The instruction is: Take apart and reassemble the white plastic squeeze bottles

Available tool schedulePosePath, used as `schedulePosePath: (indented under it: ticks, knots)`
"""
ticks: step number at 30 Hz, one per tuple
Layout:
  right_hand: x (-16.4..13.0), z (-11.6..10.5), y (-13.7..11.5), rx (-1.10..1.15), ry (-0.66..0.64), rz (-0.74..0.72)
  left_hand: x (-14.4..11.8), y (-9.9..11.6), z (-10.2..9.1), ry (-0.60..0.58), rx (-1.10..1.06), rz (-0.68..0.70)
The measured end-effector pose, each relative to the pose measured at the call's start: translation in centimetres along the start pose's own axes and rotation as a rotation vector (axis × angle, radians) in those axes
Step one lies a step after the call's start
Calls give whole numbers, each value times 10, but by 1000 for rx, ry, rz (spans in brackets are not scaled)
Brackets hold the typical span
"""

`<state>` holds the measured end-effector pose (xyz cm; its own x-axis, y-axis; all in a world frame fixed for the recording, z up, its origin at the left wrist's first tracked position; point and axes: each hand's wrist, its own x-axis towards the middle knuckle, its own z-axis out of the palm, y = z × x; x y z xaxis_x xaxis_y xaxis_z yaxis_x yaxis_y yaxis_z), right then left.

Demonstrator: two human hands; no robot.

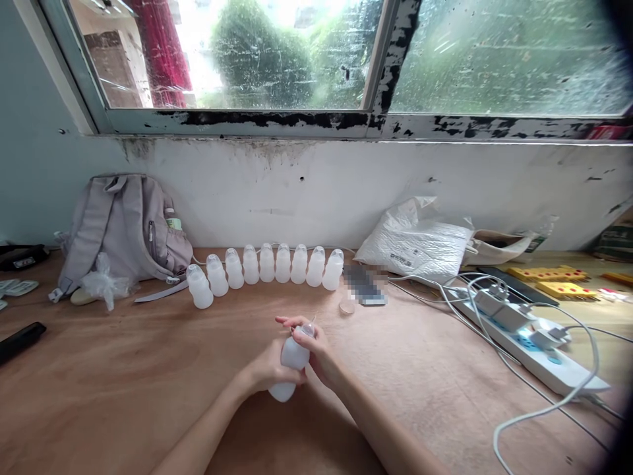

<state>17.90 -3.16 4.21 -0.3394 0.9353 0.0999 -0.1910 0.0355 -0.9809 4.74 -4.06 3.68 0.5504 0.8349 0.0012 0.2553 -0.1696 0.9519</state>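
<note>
I see daylight flooding through the grimy, streaked glass window (277,53), blown out at top; soft shadows below, edges bowed, right corners vignetted dark.

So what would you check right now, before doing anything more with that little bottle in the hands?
1. Bottle held by both hands: ok, left hand wraps its body, right hand is at the top.
2. Bottle clear of the table: ok, it is lifted and tilted.
3. Cap fully seated: cannot tell, fingers cover the neck.
4. Row of bottles upright by the wall: ok, all standing.
5. Loose clear cap within reach: ok, beside the row.
6. Cables away from the hands: ok, off to the right.
</note>
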Motion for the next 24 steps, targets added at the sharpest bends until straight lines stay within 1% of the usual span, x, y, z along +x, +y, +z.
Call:
schedulePosePath:
  ticks: [1,2,3,4,6,7,9,12,14,15,18,19,21,22,24]
  knots:
    - [0,-1,-2,11,-31,18,0,3,2,-94,-105,-33]
    - [0,-2,-3,27,-29,26,0,5,4,-121,-157,-46]
    - [0,-3,-3,43,3,21,1,5,7,-80,-151,-42]
    - [1,-3,-2,56,54,9,3,3,10,18,-92,-31]
    - [2,-1,2,64,150,-15,7,-3,17,252,110,-27]
    - [3,0,5,58,182,-25,9,-7,20,341,220,-40]
    - [4,2,7,16,214,-51,12,-14,24,442,407,-68]
    - [8,-2,7,-137,183,-116,12,-20,21,516,578,-43]
    - [13,-16,5,-286,216,-201,11,-20,15,560,610,12]
    - [16,-27,6,-377,288,-261,10,-19,12,582,612,48]
    - [27,-73,13,-791,623,-444,7,-18,4,632,614,137]
    - [30,-89,18,-911,684,-478,7,-20,2,644,615,156]
    - [35,-116,28,-1061,736,-445,8,-23,1,670,603,174]
    - [36,-126,33,-1079,733,-403,8,-25,0,682,594,177]
    - [38,-135,40,-1055,681,-328,9,-29,-1,704,598,169]
